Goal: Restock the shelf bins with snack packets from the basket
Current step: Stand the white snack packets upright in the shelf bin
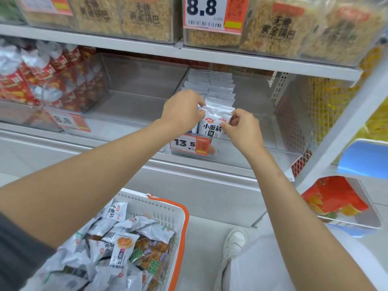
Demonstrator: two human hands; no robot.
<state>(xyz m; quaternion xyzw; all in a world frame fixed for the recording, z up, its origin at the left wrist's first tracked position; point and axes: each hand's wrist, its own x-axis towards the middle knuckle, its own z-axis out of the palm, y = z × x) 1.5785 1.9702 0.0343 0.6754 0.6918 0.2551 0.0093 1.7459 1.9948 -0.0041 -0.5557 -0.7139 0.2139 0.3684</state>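
Fingers (pixel 198 105) of left hand (pixel 181 109) and right hand (pixel 244 129) curled, pinching the top corners of a white snack packet (pixel 212 124) upright at the front of the clear shelf bin (pixel 258 127), seemingly light, soft and slick, best taken by its sealed edges.

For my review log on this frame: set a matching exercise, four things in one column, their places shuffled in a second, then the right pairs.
1 basket
2 front white packet
3 13.5 price tag
4 red packets

a on the clear bin's front
b pinched between left hand and right hand
c far left of the shelf
d below the left forearm

Pairs: 1-d, 2-b, 3-a, 4-c
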